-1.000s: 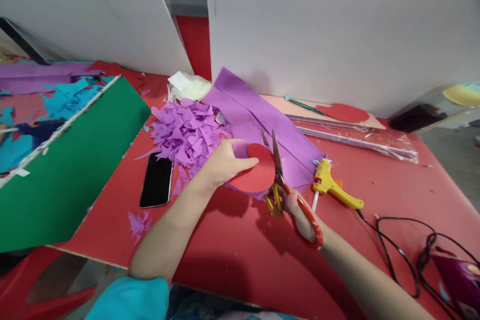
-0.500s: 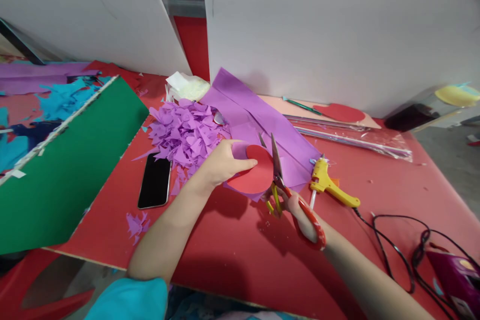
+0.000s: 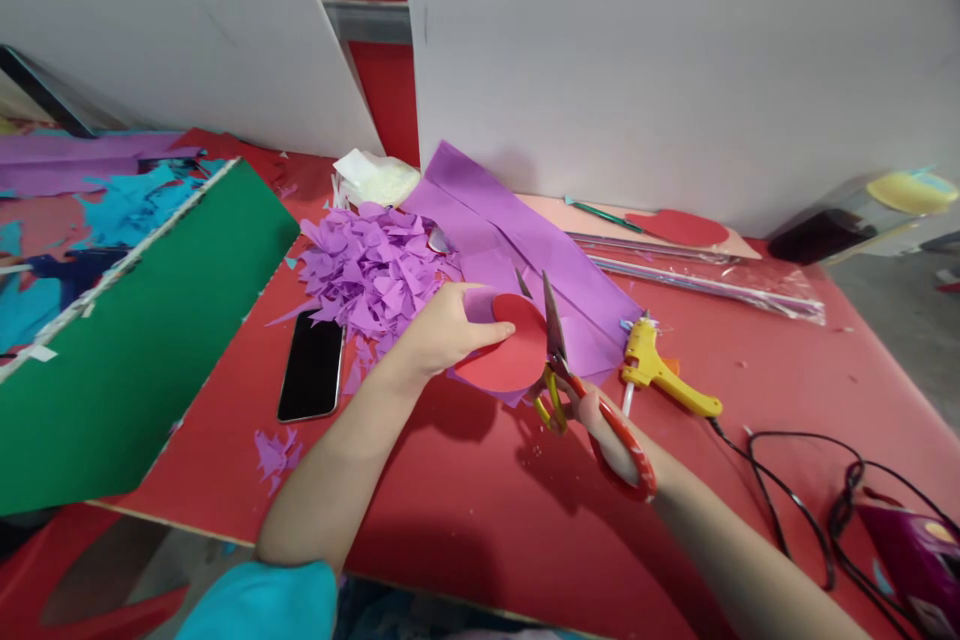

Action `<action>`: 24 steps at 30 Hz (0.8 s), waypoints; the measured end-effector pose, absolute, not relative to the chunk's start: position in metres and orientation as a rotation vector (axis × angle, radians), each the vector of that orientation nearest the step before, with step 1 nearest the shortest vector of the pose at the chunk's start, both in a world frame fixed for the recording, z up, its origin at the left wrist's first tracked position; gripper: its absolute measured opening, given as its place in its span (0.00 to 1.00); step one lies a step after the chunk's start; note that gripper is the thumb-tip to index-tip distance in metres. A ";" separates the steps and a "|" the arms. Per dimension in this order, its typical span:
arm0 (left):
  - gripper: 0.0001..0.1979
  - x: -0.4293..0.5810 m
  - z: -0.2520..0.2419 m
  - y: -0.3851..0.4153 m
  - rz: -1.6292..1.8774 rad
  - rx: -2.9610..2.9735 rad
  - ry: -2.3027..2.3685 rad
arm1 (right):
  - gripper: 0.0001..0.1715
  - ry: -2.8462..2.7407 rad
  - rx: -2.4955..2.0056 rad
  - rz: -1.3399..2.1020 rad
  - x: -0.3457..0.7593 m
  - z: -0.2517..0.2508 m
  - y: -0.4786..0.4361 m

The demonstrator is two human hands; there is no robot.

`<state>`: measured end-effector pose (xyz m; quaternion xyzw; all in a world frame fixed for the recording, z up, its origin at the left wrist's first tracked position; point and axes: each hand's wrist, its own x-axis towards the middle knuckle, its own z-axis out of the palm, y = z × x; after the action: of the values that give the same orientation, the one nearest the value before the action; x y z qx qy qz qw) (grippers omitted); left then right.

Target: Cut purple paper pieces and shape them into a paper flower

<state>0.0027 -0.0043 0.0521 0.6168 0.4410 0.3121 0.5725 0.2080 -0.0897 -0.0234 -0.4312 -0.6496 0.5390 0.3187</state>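
Note:
My left hand [image 3: 450, 328] pinches a red paper heart [image 3: 506, 355] together with purple paper behind it, thumb on top. In my right hand [image 3: 600, 415] is a pair of scissors [image 3: 555, 325] with red and yellow handles. The blades stand apart at the right edge of the red shape, pointing away from me. Beyond them lie large purple sheets [image 3: 510, 220]. A heap of purple paper scraps [image 3: 375, 265] sits behind my left hand. My fingers under the paper are hidden.
A black phone [image 3: 311, 365] lies left of my forearm, near a green board [image 3: 157, 340]. On the right are a yellow glue gun [image 3: 660, 370] with a looping black cord [image 3: 795, 435], and plastic-wrapped sticks [image 3: 712, 285]. A white panel [image 3: 637, 50] stands along the back.
Almost nothing differs. The view has shifted very slightly; both hands, the paper and the scissors keep about the same positions, blades still apart.

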 end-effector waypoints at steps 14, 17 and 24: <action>0.09 0.003 0.051 -0.005 0.735 1.410 1.012 | 0.36 -1.627 -1.082 1.483 0.203 -0.021 -0.086; 0.09 0.003 0.052 -0.005 0.750 1.440 1.035 | 0.35 -1.608 -1.081 1.481 0.202 -0.020 -0.086; 0.11 0.005 0.051 -0.005 0.790 1.425 1.052 | 0.32 -1.574 -1.055 1.509 0.203 -0.024 -0.087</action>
<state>0.0053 -0.0052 0.0515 0.6061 0.4472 0.3361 0.5654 0.2030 -0.0874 -0.0239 -0.4077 -0.6083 0.5830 0.3520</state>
